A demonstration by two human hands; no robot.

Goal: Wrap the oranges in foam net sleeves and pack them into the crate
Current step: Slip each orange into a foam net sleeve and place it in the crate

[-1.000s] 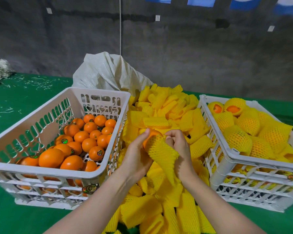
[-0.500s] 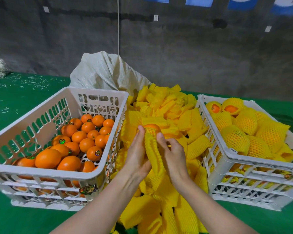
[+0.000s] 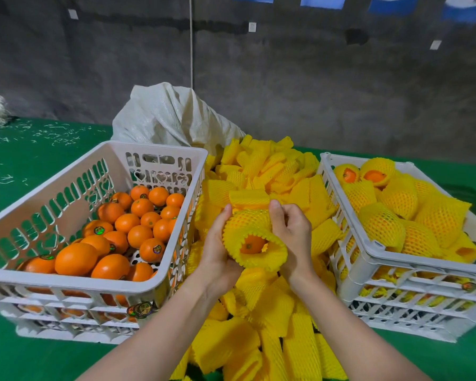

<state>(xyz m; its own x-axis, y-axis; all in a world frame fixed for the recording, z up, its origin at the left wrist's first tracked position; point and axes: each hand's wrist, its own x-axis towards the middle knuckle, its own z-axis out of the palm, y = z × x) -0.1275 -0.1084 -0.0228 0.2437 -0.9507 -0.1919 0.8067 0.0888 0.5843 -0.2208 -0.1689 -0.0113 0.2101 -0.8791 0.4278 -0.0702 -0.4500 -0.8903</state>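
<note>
Both hands hold one orange (image 3: 251, 244) inside a yellow foam net sleeve (image 3: 252, 222) above the pile of loose sleeves (image 3: 272, 177). My left hand (image 3: 216, 250) cups the sleeved orange from the left, thumb up along its side. My right hand (image 3: 290, 232) grips the sleeve from the right, fingers curled over its top. The sleeve's open mouth faces me and the orange shows inside. The white crate on the left (image 3: 154, 149) holds several bare oranges (image 3: 138, 215). The white crate on the right (image 3: 374, 251) holds several sleeved oranges (image 3: 382, 224).
A white woven sack (image 3: 171, 116) stands behind the sleeve pile. Everything sits on a green cloth-covered table (image 3: 25, 166) with white shreds scattered at the far left. A dark grey wall rises behind the table.
The sleeve was stretched long with the orange at its far end; now it is pulled down over the orange, which sits enclosed with the open mouth turned toward me.
</note>
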